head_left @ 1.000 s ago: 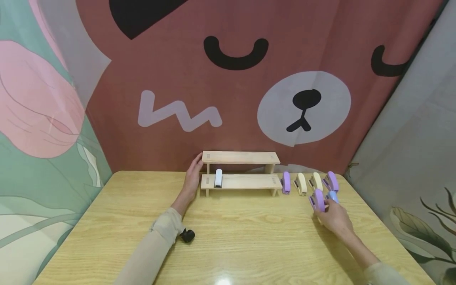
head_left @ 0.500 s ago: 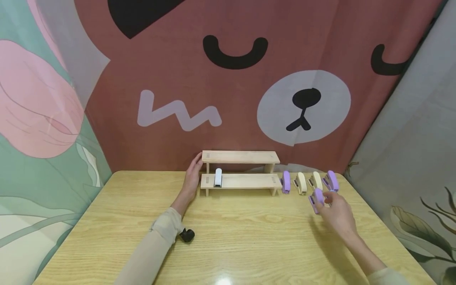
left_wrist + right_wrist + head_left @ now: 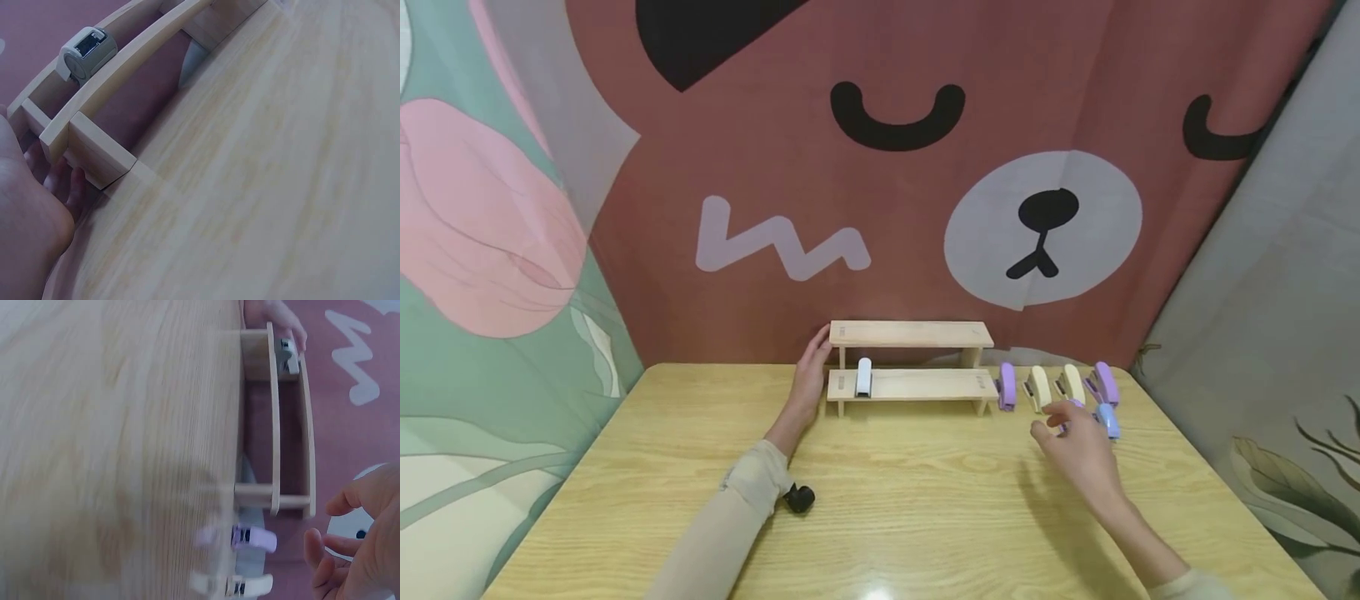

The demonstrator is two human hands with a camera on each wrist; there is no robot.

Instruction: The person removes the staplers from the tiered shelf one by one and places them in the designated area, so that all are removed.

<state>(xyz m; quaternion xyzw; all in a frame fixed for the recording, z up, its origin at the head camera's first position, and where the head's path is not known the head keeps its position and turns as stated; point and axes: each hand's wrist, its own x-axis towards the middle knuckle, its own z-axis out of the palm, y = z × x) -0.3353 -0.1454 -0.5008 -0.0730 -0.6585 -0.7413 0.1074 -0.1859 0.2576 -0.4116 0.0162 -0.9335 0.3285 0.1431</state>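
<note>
My left hand (image 3: 807, 379) rests against the left end of a two-tier wooden shelf (image 3: 932, 385), its fingers extended along the side boards in the left wrist view. A white stapler (image 3: 864, 377) stands on the lower tier, near that end. My right hand (image 3: 1078, 450) hovers above the table with loosely bent fingers and nothing between them, as the right wrist view also shows. Behind its fingers a purple stapler (image 3: 1077, 403) is mostly hidden. Just right of the hand sits a blue stapler (image 3: 1107, 421).
Right of the shelf, a row holds a purple stapler (image 3: 1007, 386), two cream staplers (image 3: 1039, 388) and another purple stapler (image 3: 1107, 383). A printed curtain (image 3: 895, 242) hangs behind the wooden table (image 3: 925, 500). A small black device (image 3: 800, 498) is at my left cuff.
My right hand has left the front purple stapler it was touching and moved left, uncovering the blue stapler. My left hand stays at the shelf. The head view has shifted slightly.
</note>
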